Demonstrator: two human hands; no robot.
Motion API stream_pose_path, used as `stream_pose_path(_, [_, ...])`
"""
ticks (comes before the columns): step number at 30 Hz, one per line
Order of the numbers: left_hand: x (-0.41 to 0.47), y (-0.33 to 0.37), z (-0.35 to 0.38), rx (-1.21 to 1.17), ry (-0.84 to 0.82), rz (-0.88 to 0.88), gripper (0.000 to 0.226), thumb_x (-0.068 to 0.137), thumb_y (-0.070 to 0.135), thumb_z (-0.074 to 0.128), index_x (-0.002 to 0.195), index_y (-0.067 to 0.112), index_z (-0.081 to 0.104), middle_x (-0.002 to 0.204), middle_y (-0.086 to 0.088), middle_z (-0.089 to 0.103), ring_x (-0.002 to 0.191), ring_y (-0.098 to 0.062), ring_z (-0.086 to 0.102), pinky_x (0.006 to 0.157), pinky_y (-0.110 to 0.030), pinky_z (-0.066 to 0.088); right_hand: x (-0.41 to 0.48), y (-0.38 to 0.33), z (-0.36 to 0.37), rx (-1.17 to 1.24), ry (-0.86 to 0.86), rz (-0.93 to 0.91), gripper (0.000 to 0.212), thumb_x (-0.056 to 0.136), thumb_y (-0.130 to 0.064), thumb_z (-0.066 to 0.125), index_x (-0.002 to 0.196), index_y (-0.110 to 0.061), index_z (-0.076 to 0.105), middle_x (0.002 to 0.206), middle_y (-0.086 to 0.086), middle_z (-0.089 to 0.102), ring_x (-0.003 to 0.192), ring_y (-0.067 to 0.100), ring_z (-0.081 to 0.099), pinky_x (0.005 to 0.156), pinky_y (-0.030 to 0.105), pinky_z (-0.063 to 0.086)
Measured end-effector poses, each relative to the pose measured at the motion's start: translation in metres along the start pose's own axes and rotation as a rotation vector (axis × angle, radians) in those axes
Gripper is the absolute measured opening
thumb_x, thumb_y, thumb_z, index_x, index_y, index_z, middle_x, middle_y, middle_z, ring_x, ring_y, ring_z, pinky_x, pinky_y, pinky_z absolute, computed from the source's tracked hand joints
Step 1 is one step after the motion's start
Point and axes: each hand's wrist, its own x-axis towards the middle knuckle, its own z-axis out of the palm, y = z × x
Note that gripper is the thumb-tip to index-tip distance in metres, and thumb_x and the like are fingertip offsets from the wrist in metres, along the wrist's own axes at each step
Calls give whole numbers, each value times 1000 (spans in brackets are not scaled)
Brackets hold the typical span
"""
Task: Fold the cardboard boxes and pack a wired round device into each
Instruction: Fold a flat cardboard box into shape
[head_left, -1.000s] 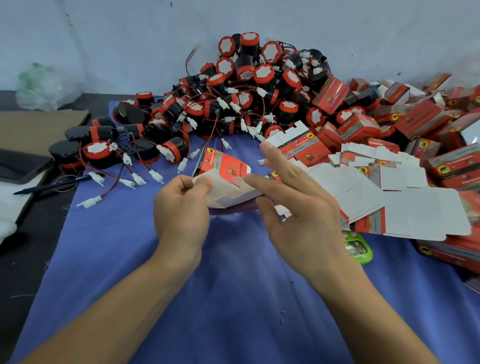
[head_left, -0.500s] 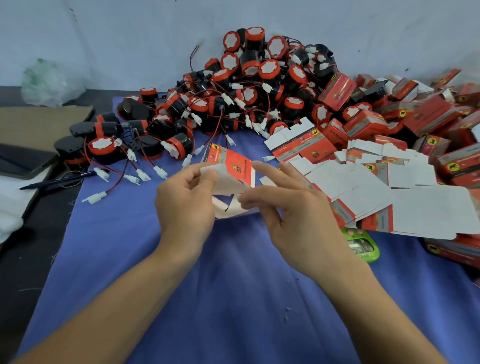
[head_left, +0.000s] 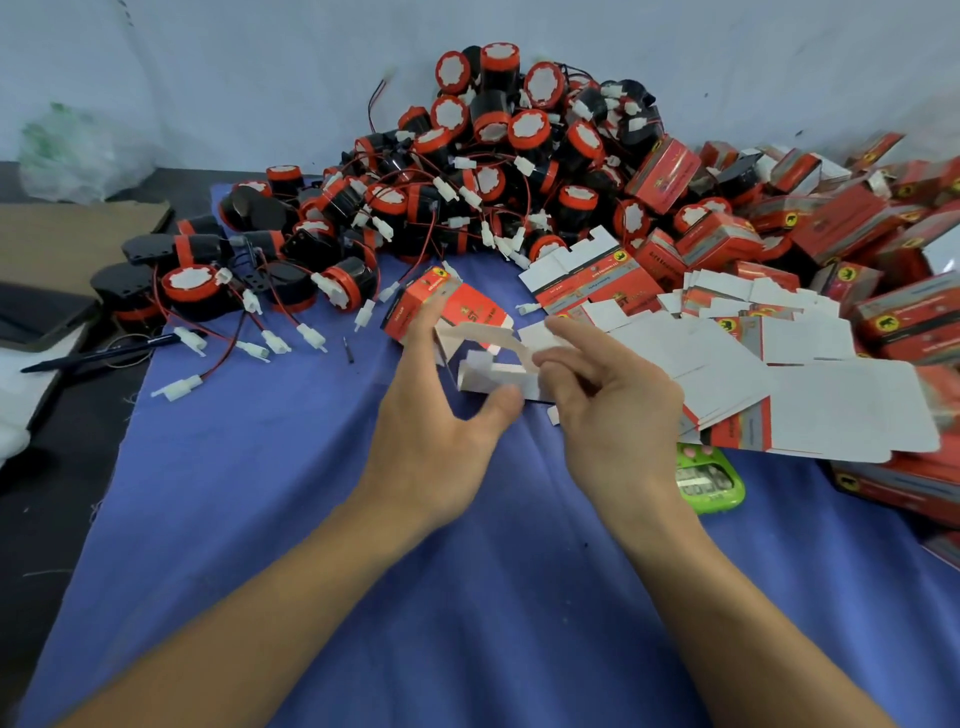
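1. Half-folded red and white cardboard box (head_left: 457, 312) is held just above the blue cloth (head_left: 337, 571), mid-table, in front of the device heap. Its open end faces the camera and the white flaps are loose.
2. Left hand (head_left: 431, 431): wide grip on the box. The fingers run up its left side and the thumb is pressed under the lower white flap.
3. Right hand (head_left: 618, 410): index finger stretched toward the box, with the thumb and another fingertip pinching the end of the curved white tuck flap. The other fingers are loosely curled.
4. Round devices (head_left: 493, 156), black bodies with red caps, are heaped against the wall. Red and black wires and white plug connectors trail out over the cloth to the left.
5. Flat box blanks (head_left: 779, 374) lie fanned out just right of the right hand, mostly white side up.
6. Made-up boxes (head_left: 831, 218) are piled at far right, behind and beside the blanks.
7. A green gadget (head_left: 709, 478) lies partly under the blanks' near edge. What its small screen shows is unreadable.
8. Off the cloth to the left: a pen (head_left: 104, 353), a brown cardboard sheet (head_left: 67, 234) and a crumpled plastic bag (head_left: 78, 150) by the wall.
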Motion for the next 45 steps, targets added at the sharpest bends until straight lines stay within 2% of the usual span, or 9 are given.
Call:
stream_pose_path(5, [3, -5, -4, 139, -36, 63, 70, 100, 35, 66, 161, 35, 33, 156, 21, 48, 139, -2, 46, 105, -8, 38, -6, -9, 0, -95, -48, -91, 29, 90, -7, 73, 108, -28, 79, 92, -18, 76, 87, 5, 70, 83, 24, 55])
stream_pose_path(11, [-2, 12, -6, 216, 14, 164, 51, 100, 39, 44, 150, 48, 39, 98, 43, 60, 82, -6, 54, 75, -24, 43, -10, -18, 0, -119, 34, -261, 33, 86, -13, 72, 108, -37, 74, 87, -21, 72, 62, 2, 55, 61, 10, 42])
stream_pose_path(15, [-1, 13, -5, 237, 26, 110, 53, 97, 43, 47, 149, 37, 48, 108, 14, 69, 88, -22, 57, 80, -40, 50, -4, -11, -3, -100, 105, -123, 73, 80, -18, 79, 142, -44, 53, 118, -13, 64, 103, -6, 58, 89, 7, 43])
stream_pose_path(18, [3, 8, -5, 141, 61, 69, 48, 93, 40, 63, 140, 43, 50, 103, 21, 66, 92, -4, 60, 80, -16, 46, 7, -1, -7, 46, -150, 126, 54, 90, -24, 71, 137, -44, 54, 97, -26, 66, 90, -9, 63, 77, 17, 51])
stream_pose_path(22, [11, -7, -4, -2, 48, -100, 15, 98, 33, 66, 104, 47, 65, 100, 29, 70, 96, 10, 62, 75, -7, 45, 11, 10, 1, 58, -322, 194, 16, 99, -29, 59, 98, -24, 74, 72, 6, 65, 65, 16, 55, 63, 38, 46])
stream_pose_path(26, [13, -8, -5, 16, 3, -94, 28, 96, 16, 58, 101, 41, 69, 94, 28, 69, 91, 4, 61, 66, -5, 41, 5, 9, 11, -53, -331, 183, 18, 100, -24, 54, 104, -32, 70, 73, -9, 66, 65, 8, 56, 57, 23, 42])
stream_pose_path(35, [14, -11, -5, 71, -3, -34, 39, 96, 6, 49, 105, 40, 66, 99, 29, 66, 98, 6, 58, 71, -4, 40, 15, 19, -16, 671, -780, 358, 48, 100, -35, 56, 144, -19, 56, 150, 2, 56, 144, 20, 43, 124, 46, 25])
stream_pose_path(39, [10, -11, -4, 35, -9, -29, 40, 100, 11, 51, 101, 49, 63, 99, 35, 64, 99, 9, 57, 72, -1, 39, 16, 28, -17, 804, -800, 407, 84, 83, -60, 73, 149, -14, 50, 154, 3, 50, 148, 18, 40, 125, 41, 22])
stream_pose_path(45, [11, -11, -11, -100, -245, -26, 40, 81, 41, 59, 121, 47, 59, 119, 21, 67, 112, -2, 61, 94, -27, 49, 16, 23, -7, 475, -613, 385, 45, 89, -19, 65, 133, -29, 66, 122, 7, 72, 117, 24, 65, 110, 45, 46])
